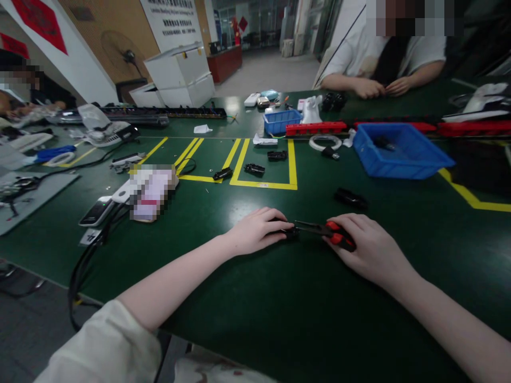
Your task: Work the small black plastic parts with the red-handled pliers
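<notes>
My left hand (261, 230) rests over the green table, its fingers closed on a small black plastic part (291, 233). My fingers cover much of that part. From the right, my right hand (365, 242) grips red-and-black handled pliers (339, 235). Their slim metal jaws point left and reach the upper side of the black part; whether they touch it I cannot tell. A similar but longer black part (351, 198) lies just beyond my right hand. Farther off, more black parts sit near the yellow tape, one of them (277, 155) inside the taped square.
A large blue bin (401, 151) with a dark item stands at right; a smaller blue basket (282, 121) is farther back. A phone (154, 194) and cables lie left. A coiled white cable (324, 142) sits near the bin. Across the table a person sits, hands (371, 88) on the tabletop.
</notes>
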`<move>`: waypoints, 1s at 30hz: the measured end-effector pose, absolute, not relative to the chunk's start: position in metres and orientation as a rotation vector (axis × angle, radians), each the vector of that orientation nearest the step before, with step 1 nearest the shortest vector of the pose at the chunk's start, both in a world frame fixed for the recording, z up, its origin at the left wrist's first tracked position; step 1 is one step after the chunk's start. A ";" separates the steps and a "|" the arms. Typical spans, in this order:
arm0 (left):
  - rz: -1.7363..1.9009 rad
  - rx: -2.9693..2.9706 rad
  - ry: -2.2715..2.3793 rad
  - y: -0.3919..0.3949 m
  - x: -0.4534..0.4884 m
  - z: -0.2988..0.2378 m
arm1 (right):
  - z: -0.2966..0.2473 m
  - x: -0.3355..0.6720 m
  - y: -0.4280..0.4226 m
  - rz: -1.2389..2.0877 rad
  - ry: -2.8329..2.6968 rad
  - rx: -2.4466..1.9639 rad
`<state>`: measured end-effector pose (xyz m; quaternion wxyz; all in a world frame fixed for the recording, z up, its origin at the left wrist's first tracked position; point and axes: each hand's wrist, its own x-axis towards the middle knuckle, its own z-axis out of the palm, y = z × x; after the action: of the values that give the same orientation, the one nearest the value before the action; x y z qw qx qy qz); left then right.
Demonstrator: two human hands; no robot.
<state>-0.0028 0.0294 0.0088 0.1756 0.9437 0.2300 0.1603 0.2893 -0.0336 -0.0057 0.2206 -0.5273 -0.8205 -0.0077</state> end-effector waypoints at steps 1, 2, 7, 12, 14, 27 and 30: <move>0.466 2.684 0.643 0.029 -0.003 0.008 | -0.004 0.288 -0.033 -0.049 -2.270 -1.467; 0.487 2.696 0.640 0.029 -0.003 0.008 | -0.003 0.287 -0.033 -0.080 -2.271 -1.472; 0.551 2.758 0.614 0.027 -0.005 0.004 | 0.003 0.280 -0.035 -0.182 -2.279 -1.512; 0.623 2.830 0.617 0.026 -0.008 -0.002 | 0.004 0.278 -0.039 -0.282 -2.257 -1.513; 0.642 2.849 0.620 0.026 -0.009 -0.003 | 0.003 0.277 -0.039 -0.311 -2.265 -1.489; 0.607 2.553 0.550 0.014 -0.005 0.002 | 0.008 0.277 -0.043 -0.458 -2.342 -1.367; 0.575 2.558 0.518 0.014 -0.005 0.003 | 0.007 0.280 -0.041 -0.446 -2.335 -1.366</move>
<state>-0.0053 0.0144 0.0031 0.2323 0.9309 0.1886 0.2094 0.2798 -0.0409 0.0073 0.1986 -0.4883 -0.8347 -0.1596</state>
